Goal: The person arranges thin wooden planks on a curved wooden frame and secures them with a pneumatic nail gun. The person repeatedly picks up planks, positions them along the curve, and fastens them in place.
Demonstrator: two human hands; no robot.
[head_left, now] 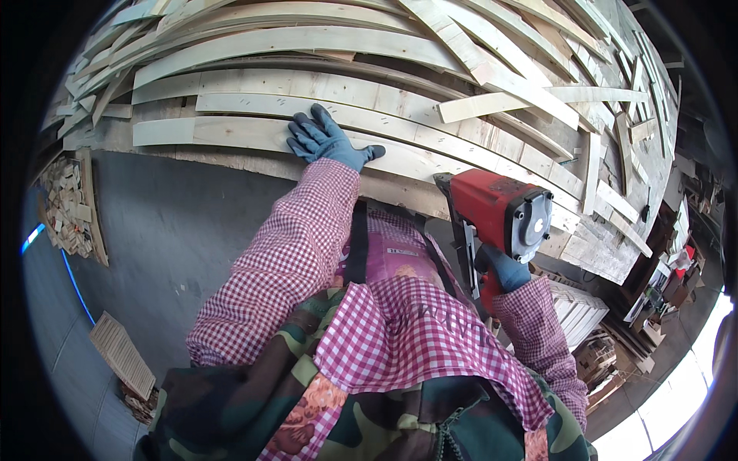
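My left hand [332, 144], in a blue-grey glove, lies with spread fingers on the pale wooden slats nearest me. It presses on the front slat [238, 132], and its fingertips reach the slat behind [238, 104]. My right hand [507, 269], also gloved, is wrapped round the grip of a red nail gun [492, 201] with a grey end cap. The gun's nose is over the front slat, right of my left hand; whether it touches cannot be made out. Short dark marks dot the second slat.
More slats [307, 38] are heaped across the far side of the worktable [607, 250], some crossing at angles on the right. A bin of wood offcuts [69, 203] stands at the left. Stacked slatted pieces [576, 311] and scrap wood [600, 357] sit low on the right.
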